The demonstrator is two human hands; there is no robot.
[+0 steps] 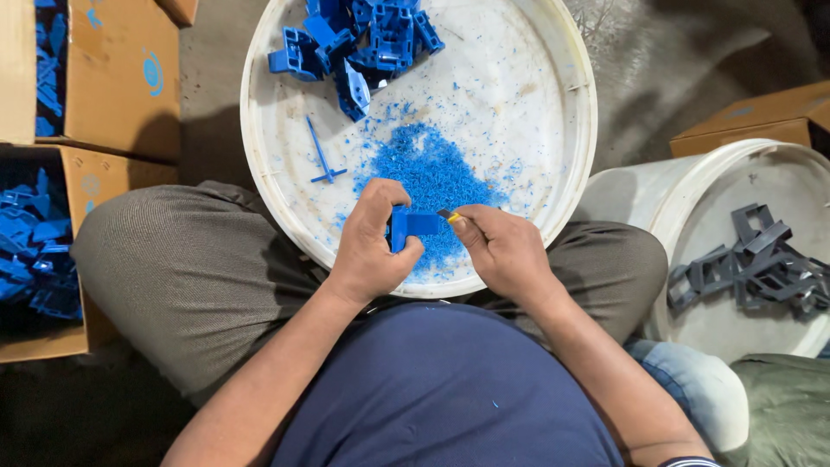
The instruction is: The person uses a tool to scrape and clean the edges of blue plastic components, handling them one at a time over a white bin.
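Over white tub (259,130) | L hand (370,246) grips blue part (413,227) | R hand (503,249) pinches knife (450,215) (blade mostly hidden)

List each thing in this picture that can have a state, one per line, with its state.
left hand: gripping blue plastic part
right hand: holding small blade against the part
white tub: holds blue parts and shavings
second tub: holds grey parts
cardboard box: open

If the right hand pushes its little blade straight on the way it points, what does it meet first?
The right hand points its blade left, so it would most likely meet the blue plastic part held in the left hand first. The tip already looks to be at its edge.
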